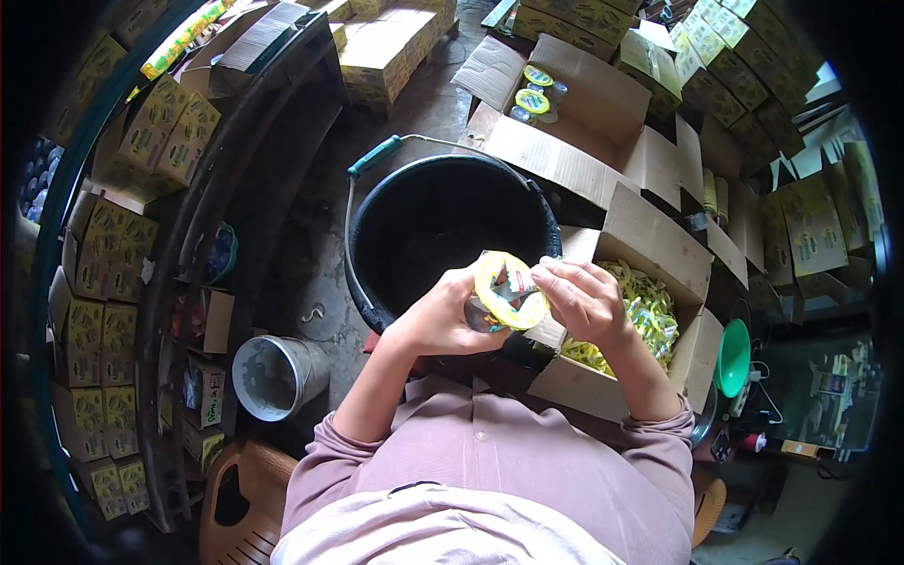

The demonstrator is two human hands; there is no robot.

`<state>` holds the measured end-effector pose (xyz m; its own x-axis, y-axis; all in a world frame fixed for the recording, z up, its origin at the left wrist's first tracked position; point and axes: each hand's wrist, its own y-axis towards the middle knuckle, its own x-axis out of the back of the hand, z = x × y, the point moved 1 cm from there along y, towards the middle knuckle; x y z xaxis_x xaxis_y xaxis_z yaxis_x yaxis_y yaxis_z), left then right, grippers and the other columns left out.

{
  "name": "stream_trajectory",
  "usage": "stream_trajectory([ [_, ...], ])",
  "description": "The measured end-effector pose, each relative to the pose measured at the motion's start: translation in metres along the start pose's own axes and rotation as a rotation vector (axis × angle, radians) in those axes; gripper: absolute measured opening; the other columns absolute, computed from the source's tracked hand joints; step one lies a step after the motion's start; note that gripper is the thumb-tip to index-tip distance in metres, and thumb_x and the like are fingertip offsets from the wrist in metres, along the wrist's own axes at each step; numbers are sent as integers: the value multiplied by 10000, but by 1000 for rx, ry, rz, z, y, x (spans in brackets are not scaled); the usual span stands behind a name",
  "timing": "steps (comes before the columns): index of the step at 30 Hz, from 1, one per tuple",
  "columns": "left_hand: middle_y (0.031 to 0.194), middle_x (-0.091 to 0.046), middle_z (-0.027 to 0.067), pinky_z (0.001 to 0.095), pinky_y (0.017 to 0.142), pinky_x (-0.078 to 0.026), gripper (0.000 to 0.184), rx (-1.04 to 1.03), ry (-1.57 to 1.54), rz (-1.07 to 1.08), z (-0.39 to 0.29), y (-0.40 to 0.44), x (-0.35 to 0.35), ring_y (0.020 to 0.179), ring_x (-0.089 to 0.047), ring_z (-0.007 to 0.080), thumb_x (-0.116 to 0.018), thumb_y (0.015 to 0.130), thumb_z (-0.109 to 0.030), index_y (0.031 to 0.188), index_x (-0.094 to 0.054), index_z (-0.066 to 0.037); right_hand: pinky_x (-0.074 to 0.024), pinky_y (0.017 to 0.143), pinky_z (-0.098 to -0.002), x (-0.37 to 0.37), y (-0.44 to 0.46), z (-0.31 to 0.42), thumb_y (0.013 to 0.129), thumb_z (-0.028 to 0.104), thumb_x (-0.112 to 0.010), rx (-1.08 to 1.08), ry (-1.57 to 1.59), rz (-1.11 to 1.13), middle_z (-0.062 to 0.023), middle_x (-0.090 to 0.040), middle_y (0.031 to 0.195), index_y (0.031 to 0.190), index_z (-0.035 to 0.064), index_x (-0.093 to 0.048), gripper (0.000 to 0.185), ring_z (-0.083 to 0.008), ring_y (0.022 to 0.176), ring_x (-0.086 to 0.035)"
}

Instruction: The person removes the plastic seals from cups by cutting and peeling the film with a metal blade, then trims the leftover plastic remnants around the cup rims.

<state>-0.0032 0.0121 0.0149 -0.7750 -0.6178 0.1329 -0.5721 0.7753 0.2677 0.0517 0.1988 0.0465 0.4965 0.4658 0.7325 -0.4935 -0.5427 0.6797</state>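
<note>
My left hand (pixel 441 315) is wrapped round a clear plastic cup whose sealed yellow film lid (pixel 487 275) faces up. A hole with ragged edges shows in the middle of the film. My right hand (pixel 586 299) is closed in a pinch at the cup's right side, on a small silvery piece with red print (pixel 520 281); whether this is torn film or a small tool I cannot tell. Both hands are over the front right rim of a large black bucket (pixel 452 169), whose inside is dark. By my right forearm, a cardboard box (pixel 656 231) holds a heap of yellow-and-white film strips (pixel 650 311).
Further back, an open carton (pixel 556 155) contains several cups with yellow lids (pixel 532 100). A grey pail (pixel 266 379) lies tilted at left, near shelves of printed yellow boxes (pixel 113 245). At right are a green bowl (pixel 734 358) and stacked cartons (pixel 810 235).
</note>
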Motion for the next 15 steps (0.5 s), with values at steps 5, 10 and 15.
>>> stream_trajectory([
  [5,857,-601,58,235,705,-459,394,25,-184,16,2,-2,-6,756,-554,106,-679,625,-92,979,-548,21,-529,708,-338,-4,1,-1,696,45,-615,8,15,-24,-104,-648,863,1057,-10,-546,372,-216,769,-634],
  [10,842,-598,52,225,665,-466,349,180,-475,180,8,-8,-6,726,-555,85,-671,634,-83,953,-558,2,-535,706,-343,-5,2,-2,705,64,-623,33,29,-17,-110,-649,892,1042,-20,-547,356,-224,770,-637],
  [15,794,-593,62,242,603,-476,338,311,-740,412,5,-7,-9,664,-562,102,-662,638,-97,944,-560,4,-538,705,-349,-8,7,-2,725,73,-623,35,54,-84,-112,-647,900,1031,-27,-545,331,-221,766,-638],
])
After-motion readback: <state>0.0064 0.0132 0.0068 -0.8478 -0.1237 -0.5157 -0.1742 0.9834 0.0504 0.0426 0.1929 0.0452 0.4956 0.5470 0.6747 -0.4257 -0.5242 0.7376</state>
